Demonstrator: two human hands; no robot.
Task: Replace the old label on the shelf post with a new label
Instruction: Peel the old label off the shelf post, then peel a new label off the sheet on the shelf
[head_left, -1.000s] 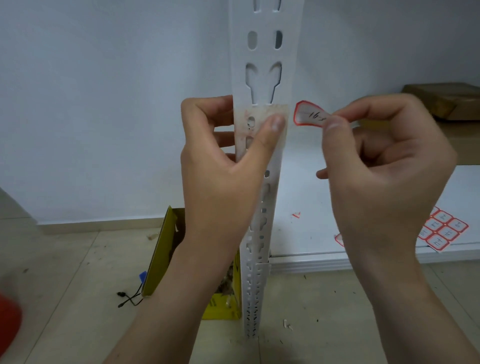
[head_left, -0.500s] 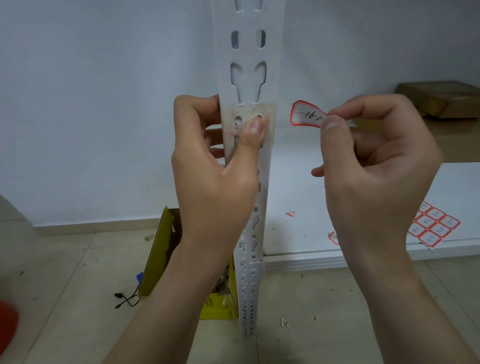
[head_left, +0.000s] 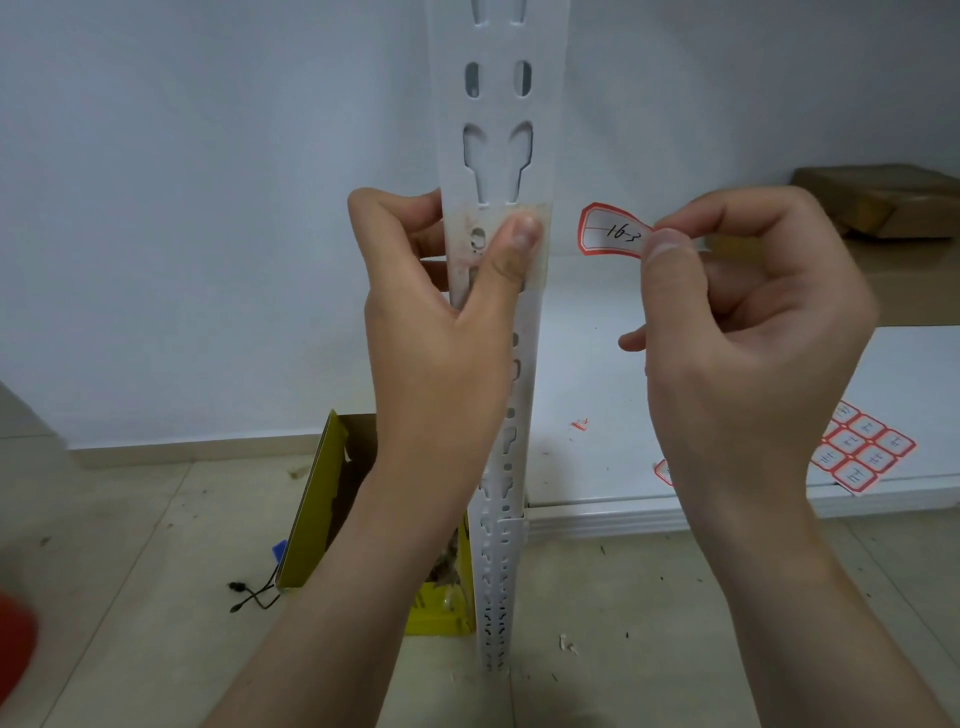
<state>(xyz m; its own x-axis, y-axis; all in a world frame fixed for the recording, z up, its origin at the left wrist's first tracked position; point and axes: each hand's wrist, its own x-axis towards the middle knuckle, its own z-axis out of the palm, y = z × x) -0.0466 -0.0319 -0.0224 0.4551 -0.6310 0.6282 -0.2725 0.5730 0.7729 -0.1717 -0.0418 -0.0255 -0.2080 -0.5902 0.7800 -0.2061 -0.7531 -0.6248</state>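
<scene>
Right now, in the head view, your left hand (head_left: 441, 332) wraps the white shelf post (head_left: 496, 130) from its left side, fingers curled behind it and the thumb pressed flat on the front. That thumb sits on a stained, yellowish patch of tape residue (head_left: 537, 244) just below the large keyhole slots, which is likely where the old label sat; pressing there seems to steady the post and check or rub the surface.

To the right of the post, apart from it, your right hand (head_left: 748, 332) pinches the new label (head_left: 610, 231) between thumb and forefinger by its right end. The red-bordered sticker reads "16-3" and hangs free toward the post, which keeps the sticky back clear of your skin.

Lower and right of the post, a sheet of red-bordered labels (head_left: 862, 452) lies on the white shelf board (head_left: 909, 364), partly behind your right wrist. A yellow box (head_left: 322, 499) stands on the floor left of the post's base, and a brown carton (head_left: 883, 200) rests far right of it.

No old label shows, so sticking the new one on looks like the next step.
</scene>
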